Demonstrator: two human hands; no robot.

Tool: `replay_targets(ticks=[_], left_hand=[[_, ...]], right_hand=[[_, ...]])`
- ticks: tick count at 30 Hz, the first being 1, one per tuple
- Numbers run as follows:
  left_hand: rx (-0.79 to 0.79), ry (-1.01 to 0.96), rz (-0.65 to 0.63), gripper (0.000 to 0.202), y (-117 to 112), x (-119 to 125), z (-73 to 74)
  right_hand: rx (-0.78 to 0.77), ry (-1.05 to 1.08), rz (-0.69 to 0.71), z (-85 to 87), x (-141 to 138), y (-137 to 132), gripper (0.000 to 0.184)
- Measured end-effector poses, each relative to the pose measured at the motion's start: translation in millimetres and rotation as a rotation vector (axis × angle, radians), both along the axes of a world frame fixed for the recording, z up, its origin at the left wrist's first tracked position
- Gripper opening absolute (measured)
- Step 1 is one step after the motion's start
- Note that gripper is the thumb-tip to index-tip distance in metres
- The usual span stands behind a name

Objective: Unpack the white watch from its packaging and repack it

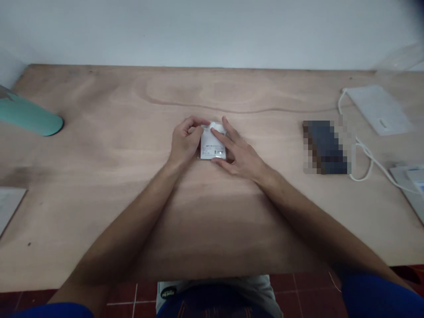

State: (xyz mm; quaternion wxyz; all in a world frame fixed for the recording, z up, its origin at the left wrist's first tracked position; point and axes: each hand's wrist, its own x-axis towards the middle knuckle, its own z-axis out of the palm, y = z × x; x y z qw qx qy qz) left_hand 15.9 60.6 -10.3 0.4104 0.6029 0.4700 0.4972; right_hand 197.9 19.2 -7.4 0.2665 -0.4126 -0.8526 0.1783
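A small white package (209, 151) with printed text and a shiny, clear plastic edge lies on the wooden table between my hands. My left hand (186, 140) is closed at its left and upper-left edge, with thumb and index finger pinched near the top. Over on the other side, my right hand (243, 157) holds the package with fingers spread. Its thumb is at the lower edge, the index finger rests across the printed face, and another finger reaches past the upper right corner. My fingers cover parts of the top and right side.
A teal bottle (33, 115) lies at the far left. To the right are a pixelated dark phone-like object (327, 148), a white cable (371, 161) and a flat white pouch-like item (380, 110). Flat sheets or boards (9, 205) show at both side edges of the wooden table (109, 132).
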Motion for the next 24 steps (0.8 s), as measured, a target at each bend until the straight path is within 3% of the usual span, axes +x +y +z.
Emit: replay_targets(ticks=[24], left_hand=[[0.009, -0.006, 0.018, 0.025, 0.6, 0.4, -2.2]], right_hand=[[0.027, -0.073, -0.026, -4.8, -2.8, 0.5, 0.080]])
